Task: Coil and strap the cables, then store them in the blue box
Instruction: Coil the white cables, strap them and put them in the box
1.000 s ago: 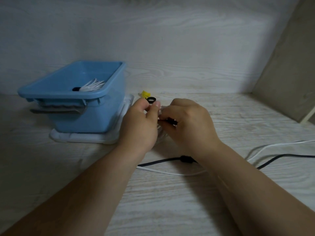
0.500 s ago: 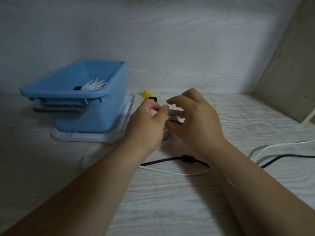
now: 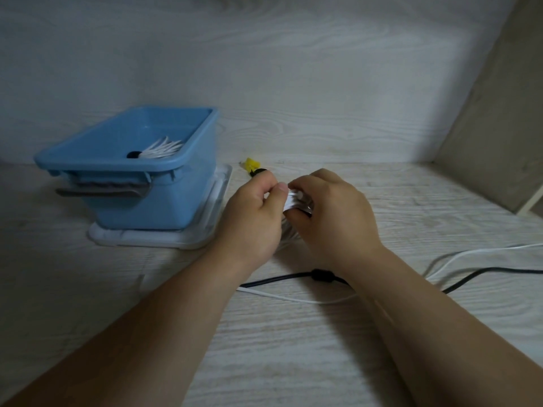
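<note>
My left hand [image 3: 252,212] and my right hand [image 3: 332,215] meet over the table, both gripping a coiled white cable [image 3: 295,201] between them. Most of the coil is hidden by my fingers. The blue box [image 3: 188,183] stands to the left on a white lid [image 3: 164,240]. Inside it lies a strapped white cable bundle [image 3: 163,149] with a black strap. A loose black cable [image 3: 282,279] and a loose white cable [image 3: 293,298] trail across the table under my right forearm, running off to the right.
A small yellow and black item [image 3: 253,166] lies just behind my left hand, near the back wall. A side wall rises at the right. A grey handle [image 3: 100,192] sticks out of the box front.
My right hand's fingers, spread half a second ago, have closed down onto the coil. Both hands stay together at the same place.
</note>
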